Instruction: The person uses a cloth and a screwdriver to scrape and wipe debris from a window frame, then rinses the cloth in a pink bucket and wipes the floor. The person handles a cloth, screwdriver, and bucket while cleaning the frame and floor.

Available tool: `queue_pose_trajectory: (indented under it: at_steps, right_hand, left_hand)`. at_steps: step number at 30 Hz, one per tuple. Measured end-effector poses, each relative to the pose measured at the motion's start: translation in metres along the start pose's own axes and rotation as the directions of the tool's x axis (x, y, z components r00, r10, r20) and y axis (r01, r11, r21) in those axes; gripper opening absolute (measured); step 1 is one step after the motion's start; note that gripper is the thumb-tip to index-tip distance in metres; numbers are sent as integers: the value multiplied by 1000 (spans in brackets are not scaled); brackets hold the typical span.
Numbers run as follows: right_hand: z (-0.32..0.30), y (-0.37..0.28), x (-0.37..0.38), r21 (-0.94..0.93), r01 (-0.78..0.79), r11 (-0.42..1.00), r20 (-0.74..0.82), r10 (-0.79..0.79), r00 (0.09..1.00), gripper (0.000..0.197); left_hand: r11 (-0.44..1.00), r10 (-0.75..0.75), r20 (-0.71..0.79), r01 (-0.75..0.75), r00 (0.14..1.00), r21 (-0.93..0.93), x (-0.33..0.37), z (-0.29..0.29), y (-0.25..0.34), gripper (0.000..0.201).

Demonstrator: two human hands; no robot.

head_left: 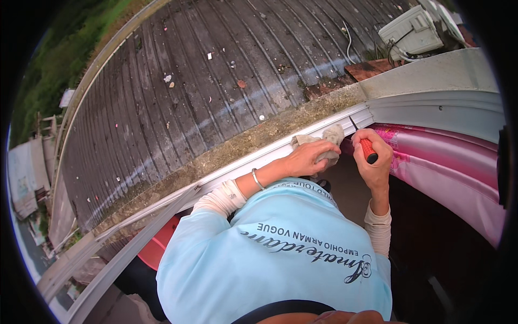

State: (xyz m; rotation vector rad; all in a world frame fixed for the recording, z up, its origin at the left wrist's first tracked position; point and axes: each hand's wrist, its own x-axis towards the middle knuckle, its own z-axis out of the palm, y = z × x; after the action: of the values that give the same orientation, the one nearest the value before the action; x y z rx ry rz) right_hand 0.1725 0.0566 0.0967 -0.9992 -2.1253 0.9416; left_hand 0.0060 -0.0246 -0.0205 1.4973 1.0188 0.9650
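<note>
"Light-blue shirt [270, 264] fills the foreground of the head view; that's the wearer's own torso. What are the hands doing?"

"Left hand [308, 160] is closed on a crumpled greyish rag [333, 134], lying against the white window track [237, 167] near its right-hand corner."

"And the right hand [374, 162]?"

"Its fingers are wrapped around a tool with a red handle [367, 147], black at the butt end. The thin dark blade points up toward that same corner of the track, just beside the rag. I can't tell whether the tip touches."

"What's around them?"

"Pink curtain [453, 162] to the right of the right hand. Beyond the track's outer edge runs a rough ledge [216, 153], then a dark corrugated roof [178, 108] with bits of litter, and a whitish box-shaped unit [414, 33] by the roof's upper right corner."
</note>
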Motion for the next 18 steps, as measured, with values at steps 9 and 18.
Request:
queue_pose_trajectory:
  at_steps: [9,18]
  right_hand:
    - [17,-28,-18,430,142,892,242,-266,933,25]
    - [120,6,-2,631,-367,683,646,-201,737,3]
  left_hand:
    - [934,-357,-579,271,733,-232,-75,-35,7,43]
    - [837,-384,-834,531,395,-133,-164,-15,8,26]
